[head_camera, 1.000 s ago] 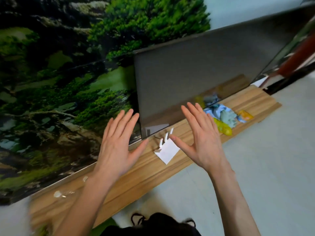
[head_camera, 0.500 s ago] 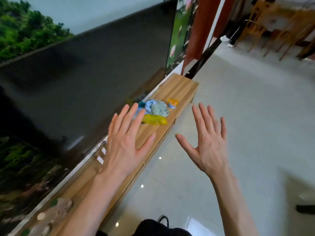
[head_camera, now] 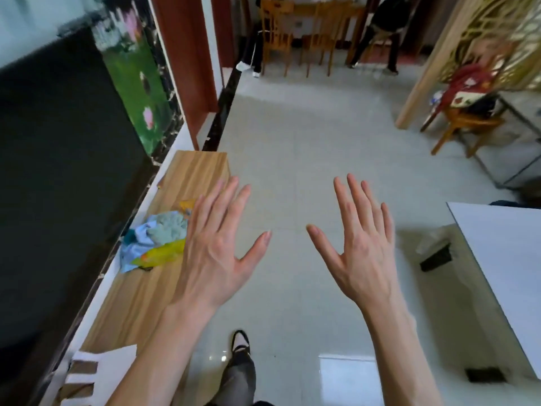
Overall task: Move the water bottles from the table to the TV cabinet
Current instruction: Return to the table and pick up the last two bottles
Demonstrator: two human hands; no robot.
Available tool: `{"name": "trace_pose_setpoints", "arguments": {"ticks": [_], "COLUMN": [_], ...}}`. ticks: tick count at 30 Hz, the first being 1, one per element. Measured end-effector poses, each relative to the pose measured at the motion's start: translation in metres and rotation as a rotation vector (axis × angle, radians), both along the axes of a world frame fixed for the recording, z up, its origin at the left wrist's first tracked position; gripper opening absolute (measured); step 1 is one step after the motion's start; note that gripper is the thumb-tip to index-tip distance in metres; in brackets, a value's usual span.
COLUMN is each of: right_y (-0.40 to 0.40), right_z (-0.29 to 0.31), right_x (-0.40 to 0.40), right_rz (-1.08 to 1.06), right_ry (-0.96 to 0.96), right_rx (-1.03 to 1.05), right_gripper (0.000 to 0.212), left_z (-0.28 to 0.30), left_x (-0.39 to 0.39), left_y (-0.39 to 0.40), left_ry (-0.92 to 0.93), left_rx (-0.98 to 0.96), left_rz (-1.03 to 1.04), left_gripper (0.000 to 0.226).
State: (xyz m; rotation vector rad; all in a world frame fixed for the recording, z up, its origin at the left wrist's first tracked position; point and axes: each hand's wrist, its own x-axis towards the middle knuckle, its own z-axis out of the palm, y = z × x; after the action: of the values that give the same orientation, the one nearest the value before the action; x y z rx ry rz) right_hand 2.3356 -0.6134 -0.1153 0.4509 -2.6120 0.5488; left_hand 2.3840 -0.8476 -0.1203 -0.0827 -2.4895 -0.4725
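Both grips are released: the left hand (head_camera: 218, 253) and the right hand (head_camera: 361, 244) are held out in front with fingers straight and spread, backs to the camera, holding nothing. Beneath them, near the bottom edge, a dark shoe (head_camera: 241, 345) stands on the pale tiled floor (head_camera: 292, 148). The left hand hangs over the front edge of the TV cabinet (head_camera: 193, 171), a long wooden top running away along the left wall below the dark TV screen (head_camera: 58, 171); a small heap of blue, green and yellow cloths (head_camera: 155, 240) lies on it just beside that hand, and a white comb-shaped piece (head_camera: 99, 373) sits at its near end. No water bottle shows anywhere in view. To the right, well apart from the cabinet, the white corner of a bench (head_camera: 503, 259) enters the frame; if the bottles stand there, they lie off to the right, so the right hand is the nearer one and the next move calls for a turn that way. Farther off stand wooden chairs (head_camera: 313, 33) and a doorway.
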Motion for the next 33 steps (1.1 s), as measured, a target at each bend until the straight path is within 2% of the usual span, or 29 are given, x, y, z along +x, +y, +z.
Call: {"name": "trace_pose_setpoints", "arguments": {"ticks": [10,17,25,33], "right_y": [0.065,0.091,0.149,0.235], "right_z": [-0.005,0.002,0.002,-0.005], "right_x": [-0.090,-0.151,-0.172,-0.188], "right_rz": [-0.381,-0.636,-0.911,-1.110], "right_ry": [-0.042,-0.048,-0.037,-0.055], "right_rx": [0.018,-0.018,-0.024,-0.039], "right_gripper": [0.080,0.076,0.076,0.075], "left_z": [-0.014,-0.013,-0.012,-0.016], "left_x": [-0.183,-0.295,-0.379,-0.435], "left_y": [0.056,0.101,0.191,0.314], "left_ry": [0.020,-0.002,-0.032,-0.088], "left_rx": [0.048,0.010,0.033,0.029], "left_rz": [-0.351,-0.593,-0.861,-1.047], "left_gripper": [0.070,0.071,0.070,0.070]}}
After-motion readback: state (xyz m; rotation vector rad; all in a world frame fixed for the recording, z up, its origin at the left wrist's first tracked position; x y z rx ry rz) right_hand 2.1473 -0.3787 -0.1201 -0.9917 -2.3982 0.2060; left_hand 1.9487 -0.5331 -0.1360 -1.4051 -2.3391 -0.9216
